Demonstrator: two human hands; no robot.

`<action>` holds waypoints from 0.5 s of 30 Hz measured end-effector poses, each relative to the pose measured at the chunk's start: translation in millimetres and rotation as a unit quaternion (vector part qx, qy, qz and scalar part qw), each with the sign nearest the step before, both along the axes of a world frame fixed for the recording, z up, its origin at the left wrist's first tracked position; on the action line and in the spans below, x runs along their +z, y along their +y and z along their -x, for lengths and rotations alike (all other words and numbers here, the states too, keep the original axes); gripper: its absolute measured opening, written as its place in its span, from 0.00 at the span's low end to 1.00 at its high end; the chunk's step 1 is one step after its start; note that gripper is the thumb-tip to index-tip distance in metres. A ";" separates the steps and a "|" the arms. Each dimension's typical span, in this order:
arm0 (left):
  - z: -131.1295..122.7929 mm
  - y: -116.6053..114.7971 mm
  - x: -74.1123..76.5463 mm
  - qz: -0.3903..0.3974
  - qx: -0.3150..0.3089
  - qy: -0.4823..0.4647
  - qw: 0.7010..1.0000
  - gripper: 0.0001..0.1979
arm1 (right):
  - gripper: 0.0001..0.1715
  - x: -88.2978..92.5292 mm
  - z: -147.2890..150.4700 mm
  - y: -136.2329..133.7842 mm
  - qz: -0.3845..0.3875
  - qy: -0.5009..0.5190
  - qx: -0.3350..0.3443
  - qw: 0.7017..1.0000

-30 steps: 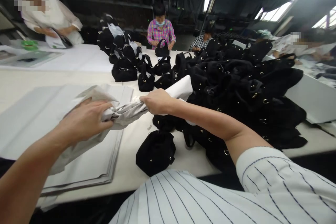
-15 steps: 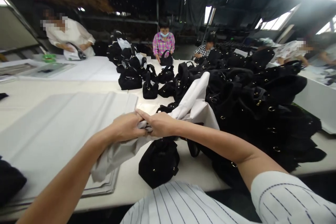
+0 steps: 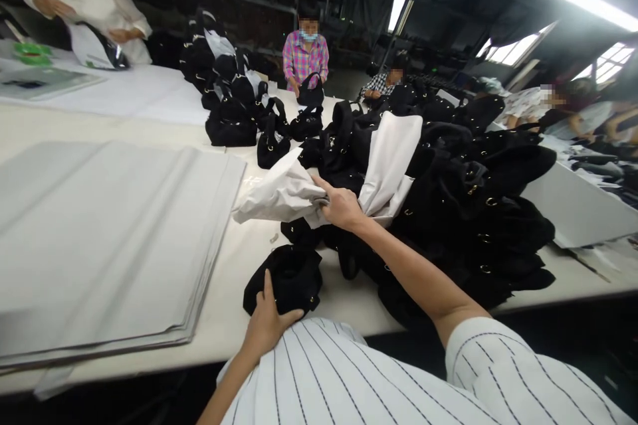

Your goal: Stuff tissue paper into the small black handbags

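My right hand (image 3: 343,207) is closed on a bunched sheet of pale paper (image 3: 279,189), gripping it near the middle. One crumpled end spreads to the left and the other stands up to the right, over the black bags. Below, near the table's front edge, a small black bag (image 3: 294,275) with gold-coloured fittings sits close to my body, its top facing me. My left hand (image 3: 266,322) rests against its near left side, thumb and index finger stretched apart. The other fingers of that hand are partly folded.
A stack of large pale sheets (image 3: 109,239) lies to the left. A big heap of black bags (image 3: 463,212) covers the right side. More black bags (image 3: 232,123) stand farther back. Across the table (image 3: 164,133), a person in a checked shirt (image 3: 306,56) handles a bag; other people work nearby.
My left hand has let go of the paper and come down to the small black bag. My right hand keeps the paper, whose left end now fans out. The view has shifted.
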State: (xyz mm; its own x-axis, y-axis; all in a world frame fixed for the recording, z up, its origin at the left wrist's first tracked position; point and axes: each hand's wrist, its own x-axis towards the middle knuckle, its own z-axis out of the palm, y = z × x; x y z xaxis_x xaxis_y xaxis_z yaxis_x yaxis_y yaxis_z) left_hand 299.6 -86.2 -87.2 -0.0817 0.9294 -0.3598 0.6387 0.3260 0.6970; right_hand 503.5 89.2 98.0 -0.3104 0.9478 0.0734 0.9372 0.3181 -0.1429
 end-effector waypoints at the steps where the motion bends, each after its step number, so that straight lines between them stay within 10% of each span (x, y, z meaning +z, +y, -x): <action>1: -11.8 0.2 -1.2 0.003 0.013 0.018 1.000 0.58 | 0.45 -2.3 3.1 -1.9 -0.005 0.024 -0.007 1.000; 8: -30.3 43.3 -5.3 -0.064 0.093 0.223 0.968 0.42 | 0.44 -38.2 32.8 -24.0 0.088 0.243 0.016 0.966; 15: 58.3 64.8 -14.4 -0.076 0.225 0.122 0.964 0.20 | 0.38 -23.4 -7.9 -43.4 0.139 0.451 0.029 0.881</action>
